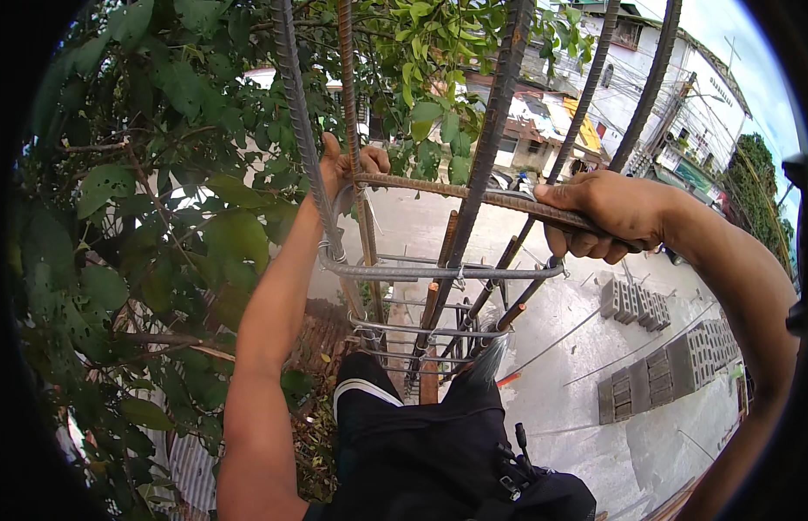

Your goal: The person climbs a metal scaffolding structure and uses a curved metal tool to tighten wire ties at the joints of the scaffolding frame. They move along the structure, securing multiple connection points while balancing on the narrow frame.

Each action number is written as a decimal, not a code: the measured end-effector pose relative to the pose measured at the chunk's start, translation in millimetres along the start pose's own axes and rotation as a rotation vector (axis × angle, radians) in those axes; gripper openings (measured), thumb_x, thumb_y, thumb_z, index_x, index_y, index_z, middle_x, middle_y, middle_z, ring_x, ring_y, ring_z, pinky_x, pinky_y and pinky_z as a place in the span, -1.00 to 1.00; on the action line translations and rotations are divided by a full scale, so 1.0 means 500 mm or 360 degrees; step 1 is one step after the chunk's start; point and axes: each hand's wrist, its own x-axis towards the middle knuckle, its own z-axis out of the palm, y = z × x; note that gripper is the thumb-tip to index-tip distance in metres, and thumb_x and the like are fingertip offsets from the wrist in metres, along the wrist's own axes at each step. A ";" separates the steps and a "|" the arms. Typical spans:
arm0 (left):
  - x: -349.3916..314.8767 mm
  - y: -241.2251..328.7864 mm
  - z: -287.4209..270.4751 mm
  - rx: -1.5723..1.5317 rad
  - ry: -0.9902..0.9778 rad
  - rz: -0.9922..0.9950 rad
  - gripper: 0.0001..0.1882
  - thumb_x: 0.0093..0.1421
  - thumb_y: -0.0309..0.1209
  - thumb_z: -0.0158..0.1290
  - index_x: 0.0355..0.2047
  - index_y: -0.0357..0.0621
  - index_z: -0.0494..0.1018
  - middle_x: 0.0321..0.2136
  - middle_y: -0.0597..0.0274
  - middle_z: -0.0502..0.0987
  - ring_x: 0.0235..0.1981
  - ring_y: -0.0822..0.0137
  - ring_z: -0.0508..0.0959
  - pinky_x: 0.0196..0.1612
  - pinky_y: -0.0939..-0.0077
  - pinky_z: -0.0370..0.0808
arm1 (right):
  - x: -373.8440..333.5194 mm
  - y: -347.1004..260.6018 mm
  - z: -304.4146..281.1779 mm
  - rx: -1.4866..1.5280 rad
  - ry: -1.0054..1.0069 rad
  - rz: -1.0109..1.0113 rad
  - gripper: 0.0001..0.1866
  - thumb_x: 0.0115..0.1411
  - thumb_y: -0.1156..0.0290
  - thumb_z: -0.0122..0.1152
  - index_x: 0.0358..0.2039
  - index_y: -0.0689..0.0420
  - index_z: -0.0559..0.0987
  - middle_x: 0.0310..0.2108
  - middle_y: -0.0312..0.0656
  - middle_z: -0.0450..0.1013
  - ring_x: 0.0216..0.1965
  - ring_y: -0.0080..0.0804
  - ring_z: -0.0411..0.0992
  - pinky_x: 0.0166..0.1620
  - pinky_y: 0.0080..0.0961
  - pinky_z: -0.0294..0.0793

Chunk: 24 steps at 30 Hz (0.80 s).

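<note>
A rusty ribbed steel bar [439, 187] lies crosswise between the upright rebars of a column cage. My right hand [604, 213] is closed round its right part, thumb along the top and fingers curled underneath. On the far left my left hand [348, 165] has its fingers curled round a brown upright rebar [348, 95], close to the crossbar's left end; the bars partly hide it. Below the hands a grey bent stirrup [421, 272] is tied to the uprights with wire. More stirrups [421, 330] sit lower in the cage.
Thick upright rebars [499, 104] rise between and beyond my hands. Leafy branches [118, 260] crowd the left side. A bundle of thin wire [491, 356] hangs near my leg. Far below, hollow blocks [634, 304] stand on concrete ground [551, 365]. Cut rebar ends [519, 306] point upward.
</note>
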 end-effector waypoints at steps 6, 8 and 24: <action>0.016 0.027 0.011 0.0055 -0.0178 0.0275 -0.15 0.07 0.43 -0.60 -0.66 -0.12 0.29 -0.64 0.22 0.28 -0.49 0.26 0.31 -0.22 0.34 0.27 | -0.002 -0.005 -0.004 -0.0168 0.0048 -0.0020 -0.38 0.29 -0.14 -0.38 -0.59 0.08 0.44 -0.78 -0.46 0.13 -0.77 -0.67 0.06 -0.68 -0.60 0.13; 0.014 0.025 0.014 0.0223 0.0036 0.0255 -0.22 0.11 0.39 -0.56 -0.70 -0.09 0.19 -0.68 0.29 0.19 -0.56 0.37 0.21 -0.36 0.49 0.19 | -0.005 -0.009 0.000 -0.0265 0.0155 -0.0087 -0.30 0.25 -0.23 -0.34 -0.66 0.10 0.45 -0.78 -0.43 0.17 -0.76 -0.64 0.10 -0.71 -0.63 0.10; 0.004 0.021 0.011 0.0662 0.0127 0.0510 -0.43 0.26 0.05 -0.16 -0.72 -0.13 0.19 -0.74 0.34 0.23 -0.70 0.53 0.19 -0.61 0.62 0.05 | -0.008 -0.019 0.028 -0.1273 0.0849 -0.0543 -0.35 0.34 0.00 -0.36 -0.60 0.29 0.46 -0.71 0.00 0.33 -0.59 -0.04 0.37 -0.33 -0.17 0.37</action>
